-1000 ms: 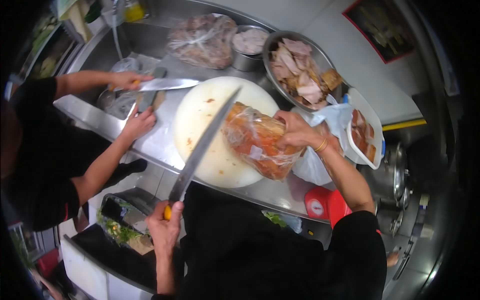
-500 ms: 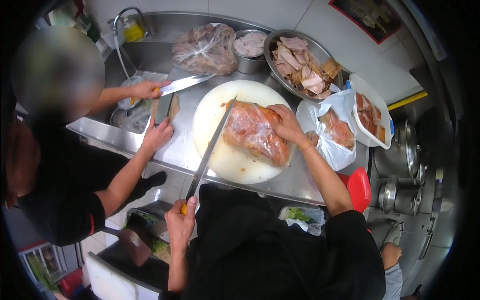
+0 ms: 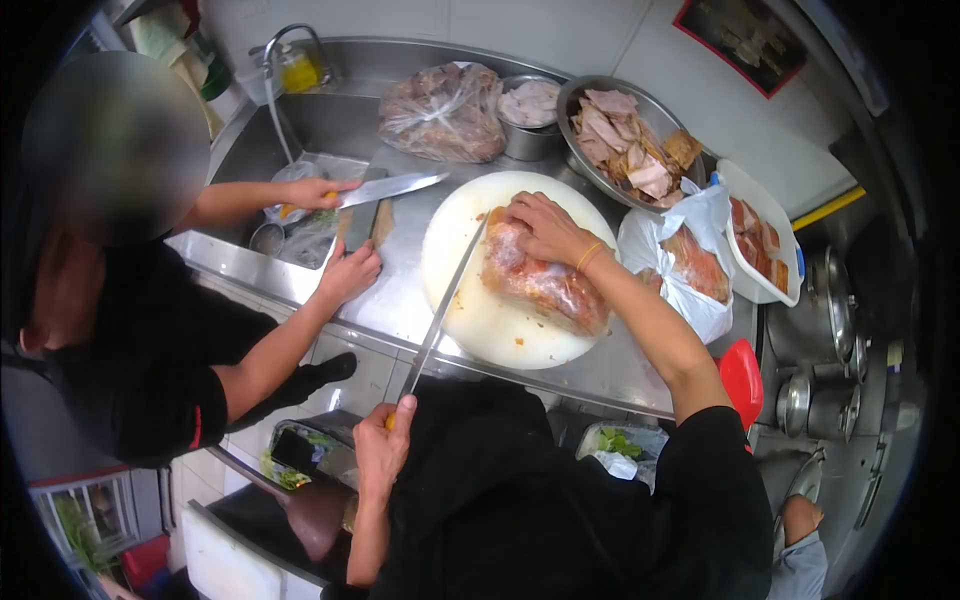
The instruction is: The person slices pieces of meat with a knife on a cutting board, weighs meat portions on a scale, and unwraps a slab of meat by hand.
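Note:
My left hand (image 3: 383, 440) is wrapped round the yellow handle of a long knife (image 3: 445, 305). Its blade slants away from me over a round white cutting board (image 3: 455, 230), with the far part alongside a large piece of meat (image 3: 525, 270). The reddish-brown meat lies on the board in clear plastic wrap. From above, my right hand (image 3: 548, 232) holds the meat near its far end, fingers bent over the top. Whether the blade touches the meat, I cannot tell.
Left of me, a co-worker's hands hold another knife (image 3: 395, 188) over a dark sharpening stone (image 3: 362, 222) by the sink (image 3: 235, 150). Behind the board stand bagged meat (image 3: 440, 112) and a bowl of sliced meat (image 3: 572, 150). A white bag (image 3: 703, 312) and white tub (image 3: 775, 285) are to the right.
My right hand has slid from the meat's right side to its far end on top. The knife still lies along the meat's left side. The whole view has shifted slightly.

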Action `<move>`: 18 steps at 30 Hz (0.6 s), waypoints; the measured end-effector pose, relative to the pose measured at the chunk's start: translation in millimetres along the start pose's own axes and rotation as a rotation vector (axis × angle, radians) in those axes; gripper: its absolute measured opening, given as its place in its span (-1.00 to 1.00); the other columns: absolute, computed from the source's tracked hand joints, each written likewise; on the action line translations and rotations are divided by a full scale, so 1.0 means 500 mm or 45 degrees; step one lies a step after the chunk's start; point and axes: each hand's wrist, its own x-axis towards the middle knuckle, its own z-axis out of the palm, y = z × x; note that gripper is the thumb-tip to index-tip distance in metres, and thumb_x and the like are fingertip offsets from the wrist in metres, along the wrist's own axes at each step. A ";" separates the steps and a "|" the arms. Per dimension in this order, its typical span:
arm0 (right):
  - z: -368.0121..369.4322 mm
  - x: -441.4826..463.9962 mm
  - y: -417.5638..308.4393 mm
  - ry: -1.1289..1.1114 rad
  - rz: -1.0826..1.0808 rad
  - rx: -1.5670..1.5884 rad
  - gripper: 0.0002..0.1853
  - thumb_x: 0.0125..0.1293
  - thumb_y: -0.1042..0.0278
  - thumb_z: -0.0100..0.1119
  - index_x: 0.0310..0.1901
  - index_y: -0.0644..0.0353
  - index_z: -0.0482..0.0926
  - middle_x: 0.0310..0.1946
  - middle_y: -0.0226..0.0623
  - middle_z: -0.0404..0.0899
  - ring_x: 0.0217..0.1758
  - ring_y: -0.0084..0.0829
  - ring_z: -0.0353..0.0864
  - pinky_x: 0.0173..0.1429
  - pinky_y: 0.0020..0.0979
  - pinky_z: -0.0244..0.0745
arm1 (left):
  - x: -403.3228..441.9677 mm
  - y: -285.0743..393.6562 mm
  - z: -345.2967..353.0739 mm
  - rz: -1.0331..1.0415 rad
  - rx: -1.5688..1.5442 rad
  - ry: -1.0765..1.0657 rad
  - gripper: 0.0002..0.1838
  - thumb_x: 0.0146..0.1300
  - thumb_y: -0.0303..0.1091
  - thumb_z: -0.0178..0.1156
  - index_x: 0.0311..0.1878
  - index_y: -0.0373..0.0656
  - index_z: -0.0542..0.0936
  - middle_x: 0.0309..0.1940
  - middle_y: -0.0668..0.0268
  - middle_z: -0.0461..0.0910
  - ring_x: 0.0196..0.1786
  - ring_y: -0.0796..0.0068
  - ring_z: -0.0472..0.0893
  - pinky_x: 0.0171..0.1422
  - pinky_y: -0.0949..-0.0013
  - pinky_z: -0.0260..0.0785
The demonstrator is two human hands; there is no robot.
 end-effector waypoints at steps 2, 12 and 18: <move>-0.003 0.013 0.005 -0.013 -0.032 0.013 -0.65 0.02 0.44 0.08 -0.09 0.19 0.61 -0.04 -0.14 0.52 0.07 -0.03 0.47 0.23 -0.14 0.42 | -0.008 -0.016 0.003 -0.008 -0.019 0.027 -0.36 0.35 0.18 0.26 -0.25 -0.40 0.71 -0.56 -0.06 0.60 -0.41 0.10 0.66 -0.16 0.16 0.48; 0.010 0.030 0.021 -0.029 -0.080 0.081 -0.80 0.03 0.50 0.06 -0.25 0.19 0.55 -0.15 -0.10 0.50 0.00 -0.01 0.46 0.17 -0.14 0.41 | -0.060 -0.043 0.029 0.020 -0.103 0.200 -0.35 0.35 0.20 0.26 -0.28 -0.39 0.70 -0.61 -0.06 0.58 -0.48 0.02 0.62 -0.27 0.13 0.44; 0.009 0.047 0.039 -0.035 -0.141 0.173 -0.89 0.12 0.49 0.01 -0.31 0.20 0.52 -0.24 -0.13 0.49 -0.09 -0.03 0.48 0.09 -0.15 0.43 | -0.079 -0.012 0.070 -0.028 -0.107 0.301 -0.38 0.34 0.17 0.29 -0.29 -0.38 0.70 -0.59 -0.09 0.59 -0.44 -0.05 0.67 -0.26 0.10 0.46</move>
